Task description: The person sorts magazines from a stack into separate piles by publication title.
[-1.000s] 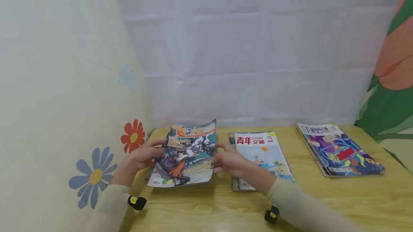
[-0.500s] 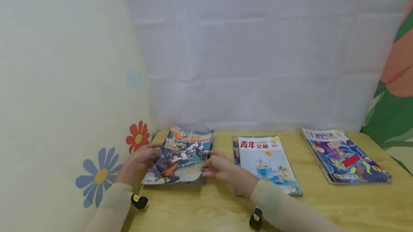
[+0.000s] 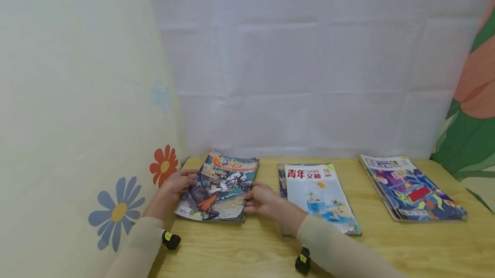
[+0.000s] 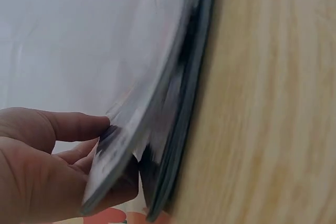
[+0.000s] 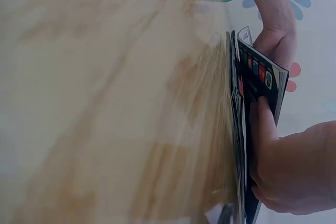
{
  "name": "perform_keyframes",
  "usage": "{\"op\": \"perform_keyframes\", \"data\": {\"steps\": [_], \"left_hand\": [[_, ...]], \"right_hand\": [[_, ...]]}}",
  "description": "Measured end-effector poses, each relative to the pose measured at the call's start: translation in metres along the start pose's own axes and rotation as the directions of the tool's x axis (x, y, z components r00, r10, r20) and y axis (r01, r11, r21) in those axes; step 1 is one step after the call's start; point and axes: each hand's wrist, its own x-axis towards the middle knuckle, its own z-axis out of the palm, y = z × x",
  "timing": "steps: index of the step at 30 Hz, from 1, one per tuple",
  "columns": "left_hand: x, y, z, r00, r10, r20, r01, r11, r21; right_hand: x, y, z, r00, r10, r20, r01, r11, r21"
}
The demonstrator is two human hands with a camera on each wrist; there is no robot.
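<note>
A magazine with a comic-style cover [image 3: 224, 190] lies over the left stack, its edges a little raised from the dark-edged magazines [image 5: 236, 103] beneath. My left hand [image 3: 175, 185] pinches its left edge; in the left wrist view the thumb [image 4: 86, 126] is on the cover and fingers are underneath. At its right edge my right hand [image 3: 267, 200] holds it. The right wrist view shows fingers [image 5: 266, 116] against the dark back cover, between it and the stack; the right thumb is hidden there.
Right of my right hand lies a second stack, a magazine with a beach cover [image 3: 315, 192] on top. A third stack with a purple-blue cover [image 3: 411, 190] is at the far right of the wooden table [image 3: 239, 252]. White cloth [image 3: 294, 76] hangs behind; a flower-printed wall [image 3: 77, 97] stands left.
The comic-cover magazine has come down onto the left stack, both hands moving with it. My right hand has shifted left, uncovering more of the beach cover. The head view has shifted slightly.
</note>
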Motion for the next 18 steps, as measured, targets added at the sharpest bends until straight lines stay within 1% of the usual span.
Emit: {"op": "perform_keyframes", "data": {"steps": [4, 11, 15, 18], "left_hand": [[0.0018, 0.0005, -0.0009, 1.0, -0.013, -0.015, 0.012, 1.0, -0.01], [0.0035, 0.0001, -0.0038, 0.999, -0.028, -0.019, 0.028, 0.999, -0.016], [0.0043, -0.0008, -0.0044, 0.999, -0.042, -0.033, 0.042, 0.999, 0.002], [0.0053, -0.0022, -0.0041, 0.997, -0.058, -0.051, 0.059, 0.998, 0.013]], "right_hand": [[0.0029, 0.0009, 0.0016, 1.0, 0.012, -0.009, -0.012, 1.0, 0.005], [0.0036, 0.0, 0.0028, 0.999, 0.046, -0.028, -0.045, 0.999, 0.031], [0.0041, -0.0008, 0.0019, 0.998, 0.055, -0.003, -0.055, 0.998, 0.008], [0.0038, -0.0021, 0.0009, 0.997, 0.067, 0.042, -0.067, 0.998, -0.006]]}}
